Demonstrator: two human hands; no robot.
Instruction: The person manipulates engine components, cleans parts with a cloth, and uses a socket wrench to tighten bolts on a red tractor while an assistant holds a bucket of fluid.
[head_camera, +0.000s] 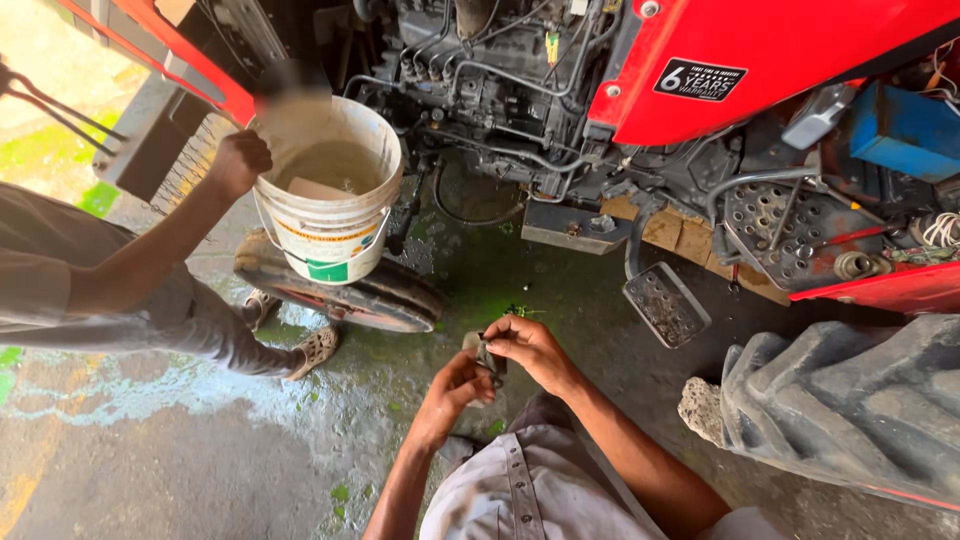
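Both hands pinch one small dark metal part over wet concrete floor (200, 470).
Left hand (452, 392) grips from below, right hand (528, 347) from above; part (487, 357) could slip, hands possibly greasy. Co-worker's white bucket (333, 215) tilted up-left could spill; tractor tyre (850, 400) at right.

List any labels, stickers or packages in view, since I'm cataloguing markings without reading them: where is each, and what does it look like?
Sticker: on the red tractor hood, upper right; black slanted rectangle with white print.
Bucket label: on the white bucket that another person's hand holds; orange band above a green patch.
Tag: small, yellow-green, hanging among the engine hoses.
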